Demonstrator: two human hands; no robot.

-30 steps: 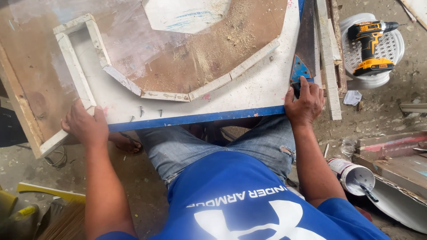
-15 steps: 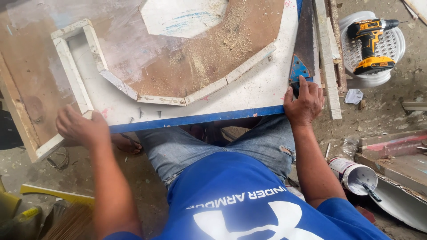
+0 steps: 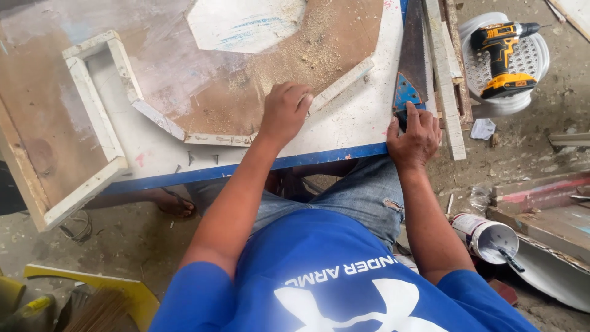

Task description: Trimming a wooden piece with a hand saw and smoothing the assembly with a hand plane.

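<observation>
A large flat board (image 3: 344, 132) with a blue front edge is laid across the work area, and everything else is placed against it. The left hand (image 3: 284, 114) is set palm down on the board near the middle of its front part, fingers curled loosely; nothing is gripped by it, and its fingertips are seen touching the end of a slanted white wooden strip (image 3: 341, 85). Just behind that hand, sawdust (image 3: 307, 58) is spread over the brown face of the board. The right hand (image 3: 416, 138) is placed at the board's right front corner, its fingers closed around the blue handle of a handsaw (image 3: 412, 61), whose dark blade is laid along the board's right edge. A white wooden frame (image 3: 92, 123) is fixed to the board's left part. Beyond the board's right edge, a yellow and black cordless drill (image 3: 504, 52) is rested on a white perforated stool (image 3: 534, 61). Below the right corner, an open white tin (image 3: 488, 237) is seen on the ground.
</observation>
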